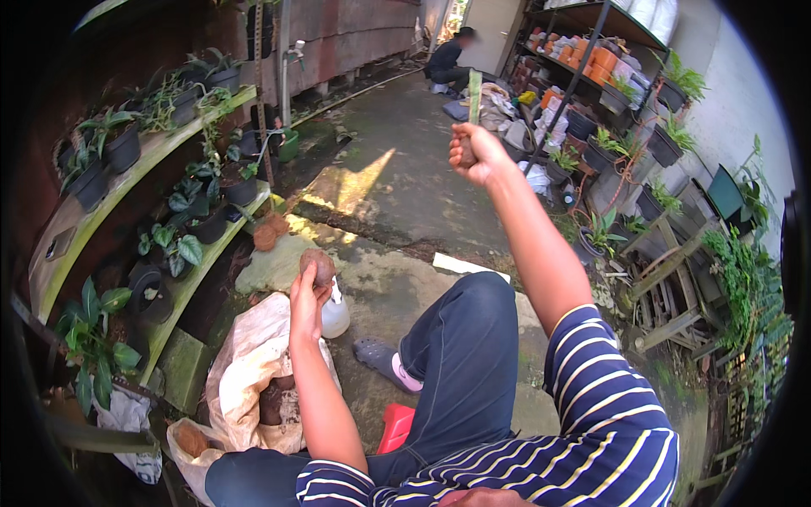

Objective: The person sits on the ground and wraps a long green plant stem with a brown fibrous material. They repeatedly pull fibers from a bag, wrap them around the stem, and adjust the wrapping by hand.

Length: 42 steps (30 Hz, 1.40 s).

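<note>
My left hand (307,304) holds a brown, round husked coconut (317,266) over the ground at centre left. Raised high at the upper right of centre, my right hand (475,152) is closed on the brown handle of a bladed tool (474,95); its flat, greenish blade points up. The two hands are far apart. Under my left forearm stands an open woven sack (247,355) with brown round things inside. A translucent spray bottle (336,315) is just beyond it, partly behind my left hand.
Potted plants line curved shelves (171,136) on the left. Coconut husk (271,231) lies ahead, a pale strip (470,266) beyond my knee, and a red plastic object (396,426) beside my leg. Another person (448,63) crouches far back near a loaded rack (570,63). Stacked wood (675,298) stands right.
</note>
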Available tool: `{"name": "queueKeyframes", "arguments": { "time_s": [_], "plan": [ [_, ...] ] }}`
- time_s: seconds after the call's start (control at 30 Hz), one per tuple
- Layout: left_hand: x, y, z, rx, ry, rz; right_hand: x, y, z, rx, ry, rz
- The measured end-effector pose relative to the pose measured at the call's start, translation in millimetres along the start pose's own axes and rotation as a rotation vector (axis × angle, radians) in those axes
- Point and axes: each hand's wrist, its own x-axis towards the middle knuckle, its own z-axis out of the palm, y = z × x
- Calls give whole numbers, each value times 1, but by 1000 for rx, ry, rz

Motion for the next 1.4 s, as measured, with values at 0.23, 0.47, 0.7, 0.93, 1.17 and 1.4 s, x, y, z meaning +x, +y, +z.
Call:
{"name": "queueKeyframes", "arguments": {
  "time_s": [0.23,0.47,0.7,0.93,1.17,1.4],
  "plan": [
    [2,6,50,-11,-47,74,-38,7,-1,-194,-87,-73],
    [-2,2,62,-4,56,239,-36,114,17,-255,-253,237],
    [-23,11,64,262,122,424,-84,147,55,-656,-559,162],
    [-18,17,63,618,141,615,-87,166,67,-816,-614,91],
    [-26,35,60,647,18,544,-87,172,61,-737,-643,81],
    [-21,22,60,347,-123,449,-90,157,50,-588,-695,119]
  ]
}}
